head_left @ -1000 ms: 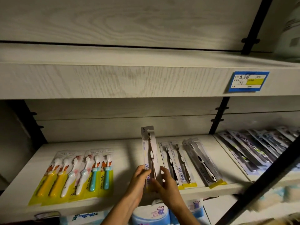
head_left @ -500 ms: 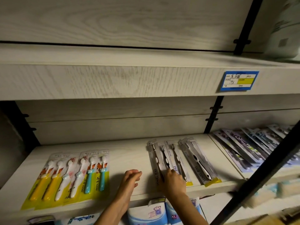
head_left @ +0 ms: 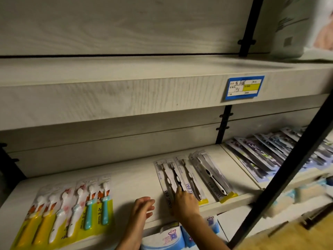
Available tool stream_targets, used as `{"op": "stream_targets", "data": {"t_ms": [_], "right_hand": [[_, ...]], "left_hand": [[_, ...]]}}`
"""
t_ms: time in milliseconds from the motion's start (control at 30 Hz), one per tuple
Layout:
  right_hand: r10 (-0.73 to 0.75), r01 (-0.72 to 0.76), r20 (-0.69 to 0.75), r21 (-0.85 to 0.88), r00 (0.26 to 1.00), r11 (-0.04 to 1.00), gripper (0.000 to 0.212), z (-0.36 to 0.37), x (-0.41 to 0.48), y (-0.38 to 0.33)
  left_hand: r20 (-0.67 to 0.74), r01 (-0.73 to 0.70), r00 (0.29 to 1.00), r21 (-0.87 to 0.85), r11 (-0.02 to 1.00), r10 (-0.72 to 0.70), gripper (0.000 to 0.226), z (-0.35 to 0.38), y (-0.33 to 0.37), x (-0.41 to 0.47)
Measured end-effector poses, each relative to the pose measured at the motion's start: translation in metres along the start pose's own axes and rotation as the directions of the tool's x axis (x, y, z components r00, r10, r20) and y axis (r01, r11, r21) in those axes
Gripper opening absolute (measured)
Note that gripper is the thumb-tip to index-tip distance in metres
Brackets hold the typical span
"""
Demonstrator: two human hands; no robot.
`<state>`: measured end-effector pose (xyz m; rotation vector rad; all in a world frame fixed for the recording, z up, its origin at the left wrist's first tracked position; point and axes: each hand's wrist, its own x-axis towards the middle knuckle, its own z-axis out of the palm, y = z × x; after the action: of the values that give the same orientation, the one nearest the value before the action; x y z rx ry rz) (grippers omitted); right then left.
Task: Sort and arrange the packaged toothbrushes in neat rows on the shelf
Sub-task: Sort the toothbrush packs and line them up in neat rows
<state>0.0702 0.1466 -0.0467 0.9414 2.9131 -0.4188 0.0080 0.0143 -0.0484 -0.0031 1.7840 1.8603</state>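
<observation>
- The one-brush pack [head_left: 164, 177] that both hands held upright over the front edge of the shelf [head_left: 137, 177] a second ago now lies flat. It sits at the left end of the dark-brush row [head_left: 190, 179], head toward the back edge.
- The right hand [head_left: 186, 202] stays on that pack's lower end at the front edge, with its fingertips [head_left: 179, 189] down on the card. Its thumb is hidden, so whether it pinches the pack or only presses it cannot be told.
- The left hand [head_left: 142, 208] has let go. It sits just left of the pack near the front edge, fingers loosely bent and holding nothing.
- The pack's right edge looks to run under or hard against its neighbour, and the row leans slightly left toward the back. The placement is probably done but the squaring is not.
- The grey stack [head_left: 210, 175] at the row's right end is more skewed and likely needs straightening next.
- The children's packs [head_left: 72, 208] at the front left corner lie in an even row, well apart from the dark ones.
- The overlapped packs [head_left: 261, 156] on the right-hand section are fanned.
</observation>
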Motion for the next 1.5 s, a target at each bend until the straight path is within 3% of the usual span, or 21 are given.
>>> {"op": "stream_targets", "data": {"t_ms": [200, 367, 500, 567, 633, 700, 767, 833, 1000, 1133, 1267, 1367, 1500], "right_hand": [[0.016, 0.017, -0.133, 0.240, 0.991, 0.971, 0.033, -0.024, -0.011, 0.044], [0.006, 0.089, -0.162, 0.569, 0.987, 0.817, 0.019, -0.049, -0.011, 0.097], [-0.052, 0.115, -0.109, 0.725, 0.993, 0.680, 0.016, -0.070, -0.010, 0.130], [-0.115, 0.137, -0.082, 0.755, 0.990, 0.641, 0.014, -0.080, -0.010, 0.147], [-0.144, 0.153, -0.082, 0.783, 0.986, 0.602, 0.014, -0.087, -0.009, 0.159], [-0.168, 0.157, -0.073, 0.806, 0.983, 0.571, 0.014, -0.091, -0.008, 0.171], [-0.182, 0.148, -0.052, 0.814, 0.982, 0.562, 0.014, -0.091, -0.006, 0.178], [-0.212, 0.154, -0.037, 0.810, 0.977, 0.566, 0.014, -0.091, -0.008, 0.179], [-0.229, 0.155, -0.025, 0.807, 0.973, 0.570, 0.014, -0.090, -0.008, 0.182], [-0.198, 0.146, -0.050, 0.848, 0.979, 0.509, 0.014, -0.099, -0.011, 0.193], [-0.130, 0.032, 0.028, 0.902, 0.991, 0.431, 0.012, -0.103, -0.004, 0.202], [-0.199, -0.125, 0.184, 0.953, 0.963, 0.275, 0.027, -0.104, -0.002, 0.196], [-0.185, -0.047, 0.114, 0.941, 0.976, 0.334, 0.020, -0.105, 0.000, 0.196]], "left_hand": [[0.093, -0.137, 0.989, 0.218, 0.966, 0.119, 0.020, 0.034, -0.001, -0.008], [0.161, -0.232, 0.972, 0.500, 0.834, 0.173, 0.017, 0.082, -0.007, 0.003], [0.136, -0.275, 0.952, 0.771, 0.574, 0.273, 0.011, 0.130, -0.009, 0.014], [0.081, -0.223, 0.939, 0.883, 0.413, 0.334, 0.012, 0.154, -0.009, 0.018], [0.023, -0.110, 0.936, 0.967, 0.230, 0.352, 0.027, 0.170, -0.009, 0.024], [-0.039, 0.021, 0.941, 0.998, 0.058, 0.337, 0.037, 0.184, -0.012, 0.030], [-0.057, 0.090, 0.956, 0.991, -0.103, 0.289, 0.031, 0.194, -0.013, 0.030], [-0.072, 0.115, 0.970, 0.977, -0.179, 0.232, 0.024, 0.199, -0.015, 0.029], [-0.050, 0.091, 0.966, 0.984, -0.150, 0.255, 0.022, 0.207, -0.015, 0.028], [-0.032, 0.020, 0.908, 0.999, 0.033, 0.417, 0.038, 0.203, -0.005, 0.023], [0.064, -0.256, 0.783, 0.940, 0.226, 0.619, 0.033, 0.206, 0.008, -0.006], [0.160, -0.418, 0.758, 0.863, 0.282, 0.632, 0.024, 0.224, 0.008, -0.031], [0.249, -0.478, 0.791, 0.822, 0.310, 0.559, 0.029, 0.245, -0.005, -0.047]]}}
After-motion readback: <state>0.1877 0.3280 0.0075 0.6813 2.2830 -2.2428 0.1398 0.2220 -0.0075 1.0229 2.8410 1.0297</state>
